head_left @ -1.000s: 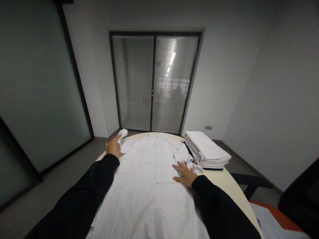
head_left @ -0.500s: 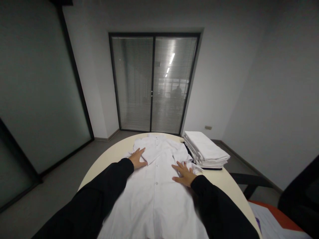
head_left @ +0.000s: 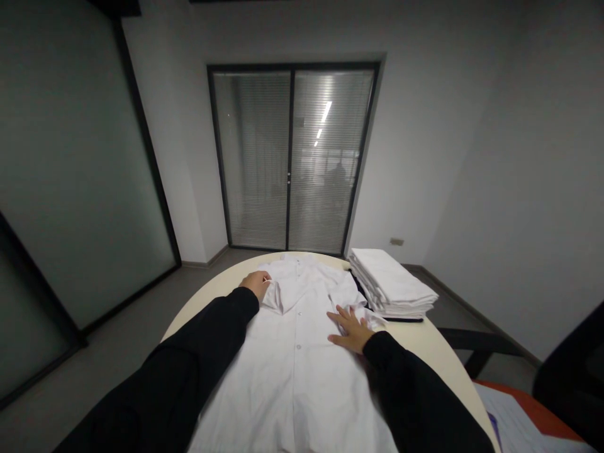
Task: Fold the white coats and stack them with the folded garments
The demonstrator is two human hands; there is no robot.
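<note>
A white button-front shirt (head_left: 283, 384) lies spread front side up, its collar at the far side and its hem running toward me. My left hand (head_left: 256, 284) is closed on the shirt's left-side sleeve (head_left: 274, 299), which is partly lifted and folded over; its fingertips are partly hidden by the fabric. On the other side, my right hand (head_left: 350, 330) rests palm down on the shirt near the bunched right-side sleeve (head_left: 370, 316), fingers spread and gripping nothing.
The round cream table (head_left: 443, 358) bears the shirt and, at its back right, a stack of folded white cloth (head_left: 396, 280) on something black. A dark chair (head_left: 573, 377) and papers (head_left: 512, 418) on an orange surface are at right. Beyond stand blind-covered glass doors (head_left: 255, 163).
My left hand has gone from lying open on the shirt to closing on the sleeve, moving slightly outward and lifting its edge. The right hand stays in place.
</note>
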